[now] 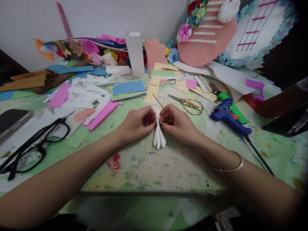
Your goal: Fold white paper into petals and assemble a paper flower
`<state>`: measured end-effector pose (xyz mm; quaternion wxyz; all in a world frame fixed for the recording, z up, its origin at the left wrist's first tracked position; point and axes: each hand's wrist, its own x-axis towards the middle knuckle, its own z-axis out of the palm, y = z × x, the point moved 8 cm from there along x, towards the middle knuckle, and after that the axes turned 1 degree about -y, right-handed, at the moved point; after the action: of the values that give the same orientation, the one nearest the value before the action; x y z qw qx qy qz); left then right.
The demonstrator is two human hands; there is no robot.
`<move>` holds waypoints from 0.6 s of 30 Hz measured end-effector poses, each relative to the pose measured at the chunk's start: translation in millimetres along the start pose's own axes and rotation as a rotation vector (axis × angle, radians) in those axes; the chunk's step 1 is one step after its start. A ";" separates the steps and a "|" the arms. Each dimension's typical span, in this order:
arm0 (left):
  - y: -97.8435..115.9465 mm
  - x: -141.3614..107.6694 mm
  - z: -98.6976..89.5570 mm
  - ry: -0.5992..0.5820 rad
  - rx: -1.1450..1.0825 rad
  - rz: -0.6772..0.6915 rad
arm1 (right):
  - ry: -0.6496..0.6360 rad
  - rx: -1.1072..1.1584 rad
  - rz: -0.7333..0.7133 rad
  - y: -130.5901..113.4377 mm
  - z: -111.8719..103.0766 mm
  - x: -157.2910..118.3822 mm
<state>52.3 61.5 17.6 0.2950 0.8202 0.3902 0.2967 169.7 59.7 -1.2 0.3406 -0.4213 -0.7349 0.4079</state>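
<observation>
A small pleated piece of white paper [158, 137] is pinched at its middle between both hands, its folds fanning out below the fingers. My left hand [139, 123] closes on it from the left, thumb and fingertips pressed together. From the right, my right hand [179, 123] pinches the same spot. A thin brown stick [157, 100] shows just above the fingertips; whether a hand touches it I cannot tell. Gold-handled scissors [190, 104] lie beyond my right hand.
A blue glue gun [228, 117] with its cord lies at the right. Black glasses [36, 147] and a phone [14, 122] are at the left. Paper scraps [81, 93], stacked coloured paper [128, 89] and a white roll [136, 54] stand or lie farther back.
</observation>
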 end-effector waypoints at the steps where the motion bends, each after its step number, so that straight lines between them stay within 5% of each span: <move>1: 0.9 -0.2 0.3 0.000 0.017 0.007 | -0.002 -0.012 -0.002 -1.1 -0.2 -0.1; 18: 3.7 -0.1 6.9 0.052 0.050 0.006 | 0.028 -0.114 0.060 -11.5 0.3 -6.1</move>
<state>58.9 57.7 15.7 0.2633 0.8206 0.4024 0.3089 168.0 50.5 7.9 0.3139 -0.4674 -0.7393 0.3693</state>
